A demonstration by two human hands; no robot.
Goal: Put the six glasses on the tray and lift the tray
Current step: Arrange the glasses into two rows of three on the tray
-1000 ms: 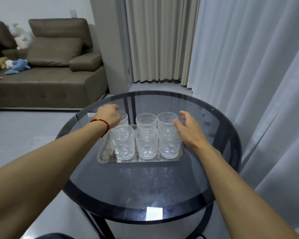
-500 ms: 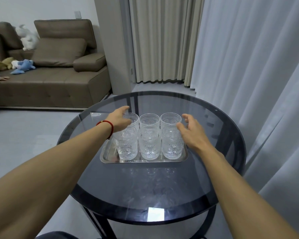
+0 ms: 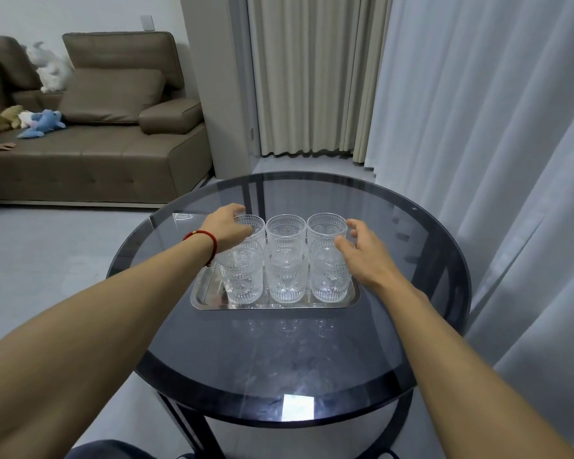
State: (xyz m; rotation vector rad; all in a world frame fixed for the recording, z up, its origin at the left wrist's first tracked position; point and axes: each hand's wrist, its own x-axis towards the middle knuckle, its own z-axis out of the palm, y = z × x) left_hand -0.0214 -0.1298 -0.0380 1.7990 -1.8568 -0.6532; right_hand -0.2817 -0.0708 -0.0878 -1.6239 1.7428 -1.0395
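Observation:
Several clear patterned glasses stand in two rows of three on a steel tray (image 3: 275,305) at the middle of the round glass table (image 3: 312,366). My left hand (image 3: 227,228), with a red cord at the wrist, wraps the left side of the back-left glass (image 3: 254,223), fingers behind it and thumb in front. My right hand (image 3: 365,260) is at the right side of the front-right glass (image 3: 328,276) and back-right glass (image 3: 325,223), fingers spread and holding nothing. The middle pair (image 3: 285,270) stands between them.
The table has a dark rim and black legs. White curtains (image 3: 478,160) hang close on the right and beige ones behind. A brown sofa (image 3: 113,150) with soft toys stands at the back left, and another person's hand rests on it.
My left hand slid the back-left glass rightward, closer to the others, and now sits at its left side. My right hand stayed by the right glasses. The view shifted slightly.

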